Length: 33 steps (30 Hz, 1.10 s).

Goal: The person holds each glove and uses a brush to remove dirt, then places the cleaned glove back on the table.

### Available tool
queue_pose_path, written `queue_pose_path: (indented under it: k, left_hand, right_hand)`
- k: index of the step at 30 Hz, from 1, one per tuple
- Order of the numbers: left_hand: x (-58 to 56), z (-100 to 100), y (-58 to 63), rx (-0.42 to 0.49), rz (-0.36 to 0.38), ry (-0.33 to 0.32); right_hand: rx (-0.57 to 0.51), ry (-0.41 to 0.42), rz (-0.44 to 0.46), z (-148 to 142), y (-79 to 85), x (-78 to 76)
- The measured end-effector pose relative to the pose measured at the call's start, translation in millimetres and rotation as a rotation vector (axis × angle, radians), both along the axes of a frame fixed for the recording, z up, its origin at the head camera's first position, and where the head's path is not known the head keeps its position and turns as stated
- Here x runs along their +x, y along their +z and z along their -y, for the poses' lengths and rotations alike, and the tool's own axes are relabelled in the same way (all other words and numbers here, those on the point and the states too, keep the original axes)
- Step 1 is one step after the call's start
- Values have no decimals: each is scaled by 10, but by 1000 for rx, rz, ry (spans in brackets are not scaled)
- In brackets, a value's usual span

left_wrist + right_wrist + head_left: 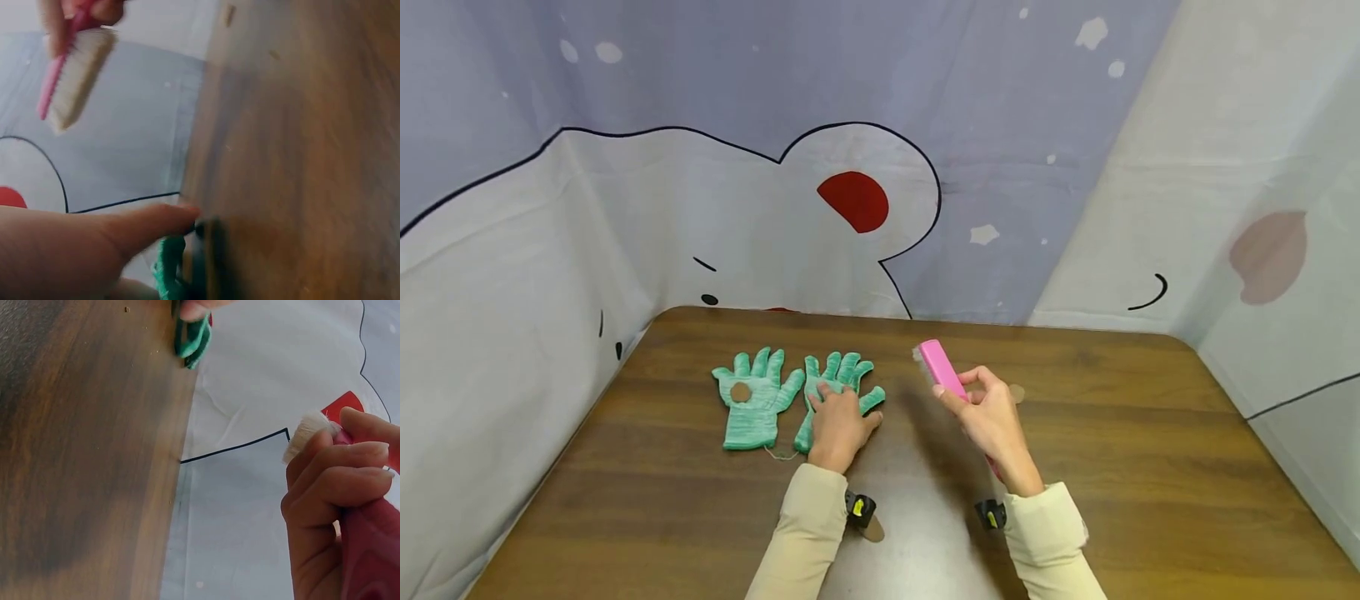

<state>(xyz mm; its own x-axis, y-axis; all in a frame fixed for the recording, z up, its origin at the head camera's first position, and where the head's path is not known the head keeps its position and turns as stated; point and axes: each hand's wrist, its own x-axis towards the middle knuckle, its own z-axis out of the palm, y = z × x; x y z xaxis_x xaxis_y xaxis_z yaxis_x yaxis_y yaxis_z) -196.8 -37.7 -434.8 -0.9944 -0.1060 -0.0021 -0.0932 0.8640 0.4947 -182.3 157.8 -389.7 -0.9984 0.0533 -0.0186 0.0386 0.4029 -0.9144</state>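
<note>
Two green knitted gloves lie flat side by side on the wooden table, a left glove (pixel 752 408) and a right glove (pixel 811 417). My left hand (pixel 841 425) rests on the right-side glove with its fingers extended, covering part of the palm. Above the table, my right hand (pixel 997 425) grips a pink brush (pixel 943 368) by its handle. Pale bristles (pixel 81 78) show along one side of the brush in the left wrist view, pointing away from the hand. In the right wrist view, the curled fingers (pixel 331 487) wrap the pink handle (pixel 372 550).
A thin string (pixel 781 455) runs between the glove cuffs. A round brown spot (pixel 741 392) shows on the left-side glove. The wooden table (pixel 1150 467) extends to both sides, with a printed cloth (pixel 737 217) hanging behind its far edge. Tiny crumbs dot the tabletop.
</note>
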Motion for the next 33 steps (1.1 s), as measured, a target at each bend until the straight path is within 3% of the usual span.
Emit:
queue_pose_path:
  k: [5,10,14,17,20,22,24,28,33]
  left_hand:
    - [-43,43,34,217,-2,-12]
    - [-93,233,113,341,-47,85]
    - [-83,606,218,454,-158,251]
    - [-42,922,246,462,-250,445]
    - [8,1177,220,449,-251,621]
    - [33,1297,176,442,-193,683]
    - [47,1376,112,436,-117,695]
    - [20,1428,5,387,6,660]
    - [-56,1410,-61,346,24,626]
  right_hand:
    - [5,16,-2,15,-20,-4]
    - [-2,34,14,18,-30,7]
    - [-8,42,8,24,-35,1]
    - [-10,48,3,33,-43,-4]
    - [-2,54,9,38,-53,-2]
    - [2,53,12,43,-62,2]
    - [5,54,15,50,-73,6]
    - [4,56,23,60,-87,14]
    - [10,58,17,63,-88,4]
